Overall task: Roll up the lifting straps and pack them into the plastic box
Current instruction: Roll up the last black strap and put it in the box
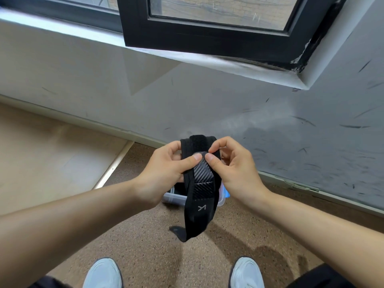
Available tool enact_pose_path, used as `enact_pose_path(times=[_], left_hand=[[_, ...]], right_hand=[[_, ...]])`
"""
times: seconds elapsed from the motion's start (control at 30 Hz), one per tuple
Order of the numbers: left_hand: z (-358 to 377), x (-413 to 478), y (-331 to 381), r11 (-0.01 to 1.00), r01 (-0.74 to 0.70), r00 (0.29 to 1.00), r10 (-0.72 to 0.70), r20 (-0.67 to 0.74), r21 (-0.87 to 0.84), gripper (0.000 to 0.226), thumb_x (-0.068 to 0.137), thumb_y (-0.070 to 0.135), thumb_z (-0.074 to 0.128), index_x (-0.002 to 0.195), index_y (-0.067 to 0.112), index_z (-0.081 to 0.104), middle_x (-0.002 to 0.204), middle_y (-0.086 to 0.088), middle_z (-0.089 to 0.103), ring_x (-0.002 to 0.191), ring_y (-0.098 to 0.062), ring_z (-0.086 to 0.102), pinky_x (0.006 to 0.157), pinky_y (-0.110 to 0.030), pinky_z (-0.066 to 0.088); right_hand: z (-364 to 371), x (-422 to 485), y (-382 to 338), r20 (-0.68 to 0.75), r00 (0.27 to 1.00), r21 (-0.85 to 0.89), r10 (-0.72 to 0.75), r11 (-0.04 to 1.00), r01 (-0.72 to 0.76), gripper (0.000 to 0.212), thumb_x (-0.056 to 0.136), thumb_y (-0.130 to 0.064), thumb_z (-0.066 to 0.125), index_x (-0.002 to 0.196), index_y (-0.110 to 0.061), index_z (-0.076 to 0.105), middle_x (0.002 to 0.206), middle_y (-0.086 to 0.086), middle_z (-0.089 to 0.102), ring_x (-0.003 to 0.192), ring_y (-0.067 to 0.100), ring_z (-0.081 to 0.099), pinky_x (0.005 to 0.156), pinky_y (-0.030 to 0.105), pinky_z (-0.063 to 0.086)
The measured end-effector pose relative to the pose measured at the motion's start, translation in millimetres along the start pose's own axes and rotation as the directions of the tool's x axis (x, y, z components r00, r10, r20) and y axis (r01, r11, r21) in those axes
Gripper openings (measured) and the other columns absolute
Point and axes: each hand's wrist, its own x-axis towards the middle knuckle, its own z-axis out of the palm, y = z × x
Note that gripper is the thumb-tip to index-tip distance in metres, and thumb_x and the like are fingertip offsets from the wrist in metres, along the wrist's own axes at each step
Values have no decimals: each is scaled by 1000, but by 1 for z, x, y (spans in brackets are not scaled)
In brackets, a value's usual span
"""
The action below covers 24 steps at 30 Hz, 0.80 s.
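Strap (pixel 202 183) was black, with a carbon-weave patch and a small grey letter under it; its top was folded over and its tail hung loose. Left hand (pixel 164 169) and right hand (pixel 234 169) pinched it with curled fingers, thumbs on the patch, above the box (pixel 173 199).

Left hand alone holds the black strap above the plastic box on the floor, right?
Not quite: the head view shows both the left hand and the right hand pinching the black strap, above the plastic box on the floor.
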Motion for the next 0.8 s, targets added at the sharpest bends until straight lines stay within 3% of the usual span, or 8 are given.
enact_pose_path(times=[0.13, 0.23, 0.33, 0.43, 0.57, 0.67, 0.73, 0.8], left_hand=[[-3, 0, -3, 992, -7, 996, -5, 92, 129, 39, 92, -5, 68, 128, 10, 62, 105, -12, 79, 95, -22, 77, 77, -30, 63], [-3, 0, -4, 992, -35, 998, 28, 56, 123, 40, 91, -10, 67, 127, 8, 63, 103, -15, 79, 90, -23, 78, 69, -27, 61], [-3, 2, -5, 991, -55, 998, 55, 3, 118, 39, 91, -9, 68, 126, 8, 62, 100, -15, 79, 86, -24, 78, 64, -25, 59], [-4, 3, -4, 984, -31, 999, 27, 22, 176, 37, 91, -1, 73, 125, 11, 64, 99, -13, 80, 90, -26, 78, 73, -39, 62], [-12, 7, 1, 930, 36, 998, -18, -52, 367, 26, 86, 25, 82, 96, 3, 71, 82, -15, 78, 67, -17, 73, 57, -21, 54], [-27, 14, 3, 855, -19, 986, 101, -131, 519, 38, 85, 38, 81, 65, 10, 66, 61, -9, 72, 58, -15, 66, 54, -19, 49], [-39, 20, 3, 817, -68, 976, 173, -130, 573, 36, 88, 37, 79, 63, 15, 66, 62, -5, 71, 60, -12, 65, 60, -22, 48], [-45, 26, 4, 816, -107, 981, 180, -75, 568, 14, 88, 26, 77, 76, 21, 72, 76, -2, 74, 73, -14, 68, 69, -28, 51]], right_hand=[[-3, 2, 4, -31, 1000, -34, 2, 999, -3, 12, 95, -9, 68, 90, -17, 61, 73, 22, 48, 67, 20, 41, 63, 40, 37], [-4, 0, 1, 16, 999, -26, 32, 999, -32, 14, 92, -10, 72, 96, -19, 62, 83, 27, 56, 67, 21, 49, 58, 46, 48], [-5, 0, 1, 93, 995, -15, 40, 999, -39, 29, 87, -5, 75, 107, -21, 60, 99, 7, 68, 92, 18, 70, 81, 42, 60], [-7, 2, 3, 106, 993, 12, 55, 998, -56, 30, 88, 0, 73, 108, -19, 60, 99, 3, 71, 90, 17, 71, 82, 39, 59], [-15, 9, 1, 161, 981, 83, 107, 989, -121, 31, 91, 7, 67, 115, -7, 54, 96, 8, 75, 82, 20, 69, 78, 37, 58], [-27, 15, -4, 232, 957, 99, 175, 974, -202, 36, 92, 5, 67, 120, -10, 52, 98, 20, 75, 80, 23, 69, 73, 34, 58], [-36, 19, -5, 328, 921, 48, 209, 970, -237, 35, 93, 2, 68, 121, -11, 53, 102, 26, 72, 82, 26, 69, 76, 38, 56], [-42, 21, -6, 433, 874, -16, 222, 971, -239, 32, 93, 1, 68, 121, -8, 55, 97, 24, 73, 81, 25, 67, 75, 37, 55]])
